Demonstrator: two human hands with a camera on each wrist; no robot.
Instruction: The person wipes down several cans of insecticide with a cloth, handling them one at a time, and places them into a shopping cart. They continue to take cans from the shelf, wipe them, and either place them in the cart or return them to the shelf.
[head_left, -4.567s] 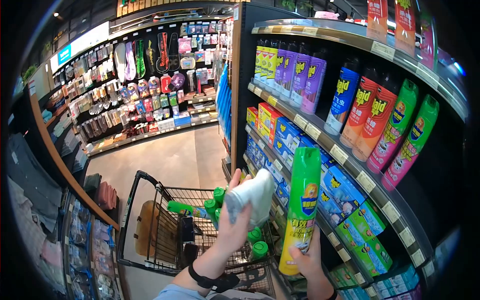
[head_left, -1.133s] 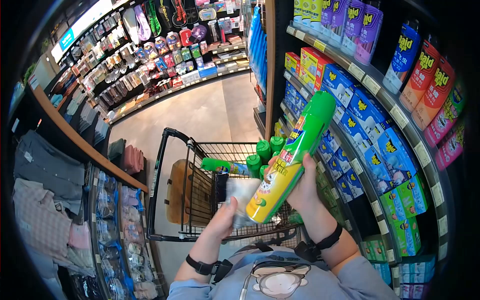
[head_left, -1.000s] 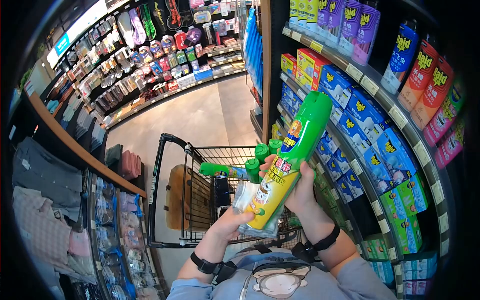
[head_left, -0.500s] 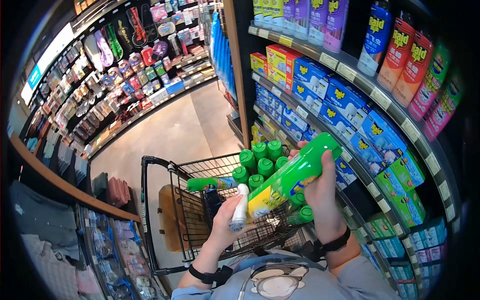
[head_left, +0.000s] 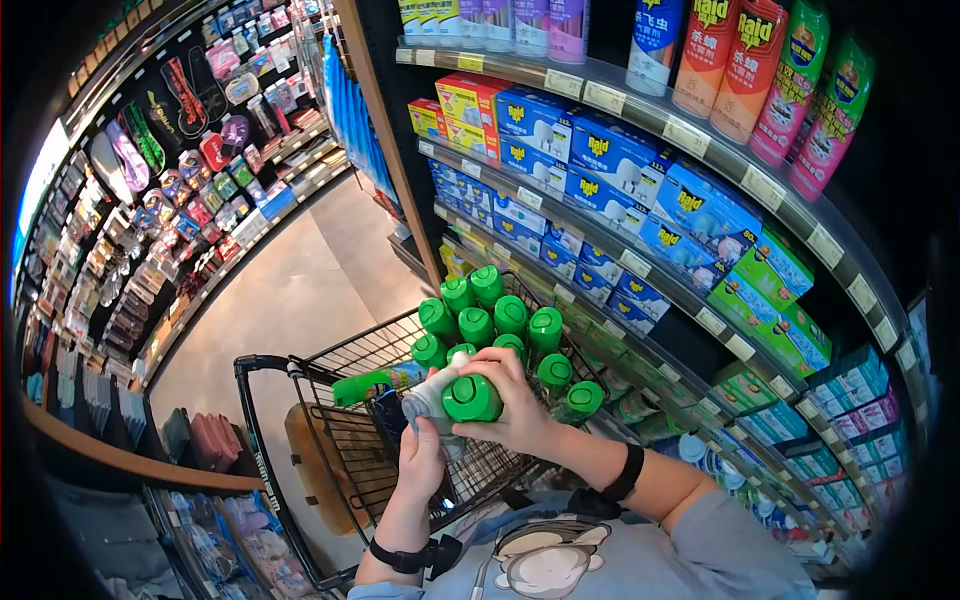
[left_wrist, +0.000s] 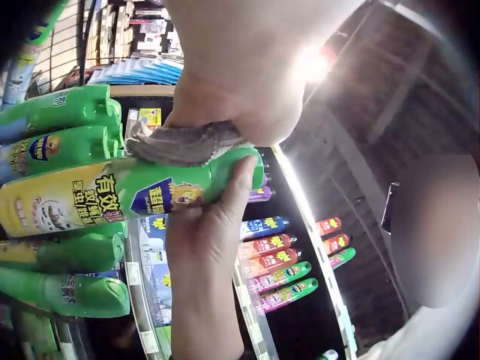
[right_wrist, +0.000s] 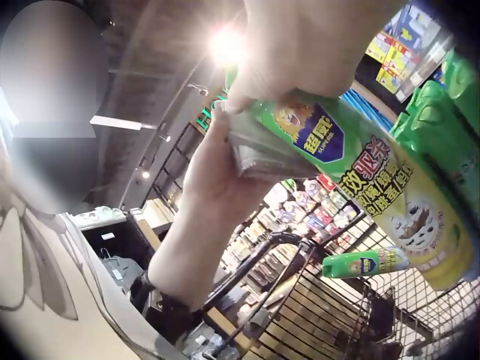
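Observation:
My right hand (head_left: 522,412) grips an insecticide spray can (head_left: 472,398) near its green cap, holding it upright over the shopping cart (head_left: 330,450). In the left wrist view, the can's yellow-and-green label (left_wrist: 105,196) shows below the cap. A grey-white cloth (head_left: 426,402) is bunched in my left hand (head_left: 420,462), up against the cap end of the can. The right wrist view shows the cloth (right_wrist: 262,150) between the fingers and the can. Several more green-capped spray cans (head_left: 510,315) stand packed together in the cart, and one lies on its side (head_left: 362,387).
Shelves on the right carry blue boxes (head_left: 610,150), with red, orange and pink spray cans (head_left: 740,65) above. A display of small hanging goods (head_left: 170,200) fills the back left. Folded clothes (head_left: 215,440) lie at the left, and bare floor (head_left: 270,290) stretches behind the cart.
The can has turned from slanted, its yellow lower end toward my left hand, to upright with its cap up. My left hand's cloth has gone from the lower end to the cap.

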